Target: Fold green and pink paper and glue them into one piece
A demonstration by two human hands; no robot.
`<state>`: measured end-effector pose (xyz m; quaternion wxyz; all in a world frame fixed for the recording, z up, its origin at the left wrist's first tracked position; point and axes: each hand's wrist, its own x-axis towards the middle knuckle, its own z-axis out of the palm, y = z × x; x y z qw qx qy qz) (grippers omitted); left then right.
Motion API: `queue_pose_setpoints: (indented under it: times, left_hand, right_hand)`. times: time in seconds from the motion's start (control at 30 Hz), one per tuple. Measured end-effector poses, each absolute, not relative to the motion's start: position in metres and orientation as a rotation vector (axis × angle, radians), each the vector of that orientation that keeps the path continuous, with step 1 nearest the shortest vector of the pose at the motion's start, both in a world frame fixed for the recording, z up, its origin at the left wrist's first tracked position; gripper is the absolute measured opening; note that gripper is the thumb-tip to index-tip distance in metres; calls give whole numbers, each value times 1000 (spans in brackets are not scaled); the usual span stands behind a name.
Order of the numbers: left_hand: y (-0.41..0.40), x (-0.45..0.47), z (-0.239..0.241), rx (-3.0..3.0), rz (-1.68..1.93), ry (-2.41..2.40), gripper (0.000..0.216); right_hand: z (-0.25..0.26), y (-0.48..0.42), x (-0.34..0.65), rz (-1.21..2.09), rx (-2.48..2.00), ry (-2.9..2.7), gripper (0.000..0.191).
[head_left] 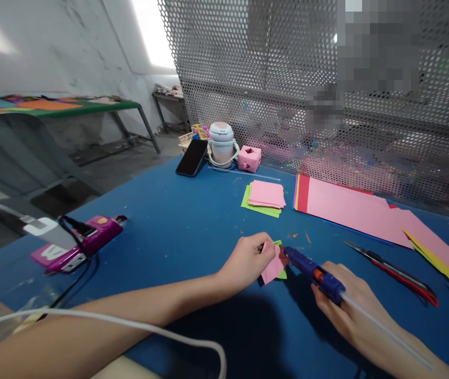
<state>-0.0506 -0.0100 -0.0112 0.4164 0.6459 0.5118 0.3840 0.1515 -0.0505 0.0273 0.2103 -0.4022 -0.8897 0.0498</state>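
My left hand [248, 260] pinches a small folded pink paper piece [273, 266] with a green piece under it, just above the blue table [185, 226]. My right hand [350, 308] grips a blue glue gun [313, 269] with a clear glue stick sticking out the back. The gun's nozzle touches the pink paper's edge.
A stack of small pink and green paper squares [266, 197] lies further back, large pink sheets [354, 210] to the right. Red-handled scissors [398, 273] lie at right. A phone [191, 157], white pot [222, 145] and pink paper cube [249, 158] stand by the perforated screen. A magenta power strip [78, 243] sits left.
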Motion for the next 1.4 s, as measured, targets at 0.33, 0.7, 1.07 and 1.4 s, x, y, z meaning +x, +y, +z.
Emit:
queue_pose_setpoints:
  times: [0.33,0.7,1.07,1.4]
  left_hand:
    - [-11,-51,-12,1648,959,1299,22]
    - [-11,-50,-13,1689,955,1303,21]
    - [-10,-50,-15,1687,958,1307,21]
    - [-9,-49,-14,1644,970,1298,19]
  right_hand:
    - [21,-52,154,148,-1190,-2458,14]
    - [14,-53,156,193,-1259,-2498,10]
    - [16,-53,156,211,-1297,-2502,10]
    - [15,-53,155,244,-1328,-2485,12]
